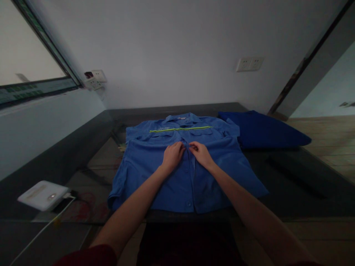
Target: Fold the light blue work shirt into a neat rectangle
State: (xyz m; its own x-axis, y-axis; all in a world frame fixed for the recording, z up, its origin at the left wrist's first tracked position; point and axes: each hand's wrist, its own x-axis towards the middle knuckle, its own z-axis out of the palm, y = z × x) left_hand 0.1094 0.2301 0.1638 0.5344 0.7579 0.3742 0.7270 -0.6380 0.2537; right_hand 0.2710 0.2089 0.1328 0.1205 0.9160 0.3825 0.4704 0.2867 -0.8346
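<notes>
A blue work shirt [149, 155] with a yellow-green stripe across its chest lies front side up on a dark table [277, 199]. Its collar points toward the wall, and below the chest its front edges part slightly. My left hand [173, 153] pinches the left side of the front opening, just under the chest pockets. Close beside it, my right hand [200, 153] has its fingertips closed on the other edge of the opening. Between the fingertips the small details are too dark to make out. A button [189, 203] shows near the hem.
Folded dark blue cloth [271, 131] rests to the right of the shirt. A white box-shaped device [44, 195] with a cable sits at the left. Wall sockets [250, 64] are on the wall behind, and a dark long object [296, 177] lies at the right.
</notes>
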